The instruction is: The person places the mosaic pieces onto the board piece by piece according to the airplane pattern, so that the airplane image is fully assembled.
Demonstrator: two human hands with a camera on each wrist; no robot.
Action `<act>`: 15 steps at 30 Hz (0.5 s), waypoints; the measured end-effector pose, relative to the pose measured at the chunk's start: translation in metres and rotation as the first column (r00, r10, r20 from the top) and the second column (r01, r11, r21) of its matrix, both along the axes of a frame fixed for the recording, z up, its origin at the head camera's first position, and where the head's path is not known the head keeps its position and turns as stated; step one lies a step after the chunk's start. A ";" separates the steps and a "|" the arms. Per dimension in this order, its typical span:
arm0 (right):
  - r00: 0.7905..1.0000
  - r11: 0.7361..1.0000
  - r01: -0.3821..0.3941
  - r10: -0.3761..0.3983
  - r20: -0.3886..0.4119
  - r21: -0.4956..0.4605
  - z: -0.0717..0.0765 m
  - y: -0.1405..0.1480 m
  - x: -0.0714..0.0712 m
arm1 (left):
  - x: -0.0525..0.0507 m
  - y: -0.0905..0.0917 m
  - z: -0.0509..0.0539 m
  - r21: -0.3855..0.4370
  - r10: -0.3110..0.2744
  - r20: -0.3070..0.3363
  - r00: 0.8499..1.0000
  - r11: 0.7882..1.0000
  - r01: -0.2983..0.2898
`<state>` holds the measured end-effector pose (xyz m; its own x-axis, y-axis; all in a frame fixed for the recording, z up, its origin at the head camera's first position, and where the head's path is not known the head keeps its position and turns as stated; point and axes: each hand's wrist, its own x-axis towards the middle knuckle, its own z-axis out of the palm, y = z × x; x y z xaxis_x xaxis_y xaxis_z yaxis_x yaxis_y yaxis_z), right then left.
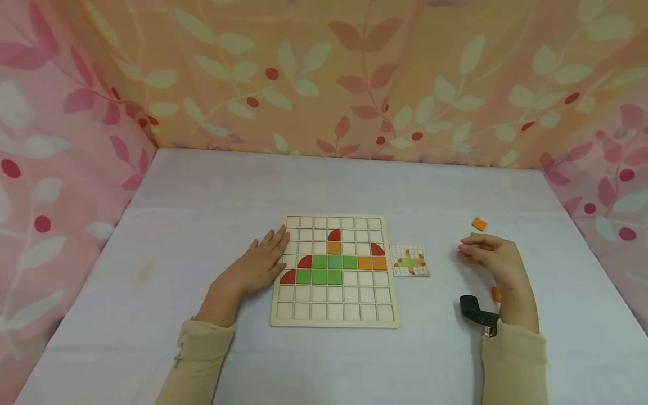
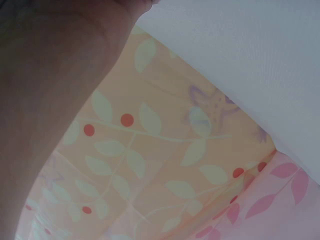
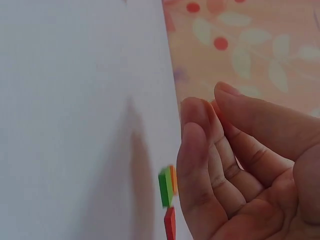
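Note:
My left hand [image 1: 258, 261] lies with its fingers extended along the left edge of a wooden grid board [image 1: 334, 311]. On the board sit green square tiles [image 1: 319, 276], orange square tiles [image 1: 334, 247] and red quarter-round tiles [image 1: 288, 276]. To the right of the board my right hand [image 1: 498, 259] hovers above the cloth, fingers bent and thumb close to the fingertips. A thin orange-red sliver shows between them in the right wrist view; whether it is a tile or skin is unclear. Below that hand are a green tile [image 3: 165, 187] and a red tile [image 3: 170, 223].
A small pattern card [image 1: 410, 260] lies against the board's right side. Loose orange tiles [image 1: 478, 224] are on the white cloth [image 1: 212, 185] near the right hand. A black wrist-camera mount [image 1: 476, 313] sits at the right wrist. Patterned fabric [image 1: 304, 73] walls the back and sides.

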<state>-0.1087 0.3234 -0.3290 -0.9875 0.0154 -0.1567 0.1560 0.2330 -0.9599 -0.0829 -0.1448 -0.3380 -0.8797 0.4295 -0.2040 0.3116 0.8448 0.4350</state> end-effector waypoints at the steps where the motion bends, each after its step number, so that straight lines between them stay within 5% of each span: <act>1: 1.000 1.000 0.012 -0.012 -0.001 -0.007 0.000 0.003 0.000 | 0.000 -0.001 0.000 -0.002 0.004 -0.003 1.000 1.000 -0.004; 15: 0.964 0.949 0.268 -0.263 0.049 -0.166 -0.006 0.037 0.006 | 0.003 -0.006 0.004 -0.003 0.010 -0.016 1.000 1.000 -0.010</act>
<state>-0.1024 0.3606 -0.3347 -0.9470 0.2473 -0.2050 0.2151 0.0141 -0.9765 -0.0801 -0.1505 -0.3342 -0.8870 0.4205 -0.1911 0.3103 0.8490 0.4278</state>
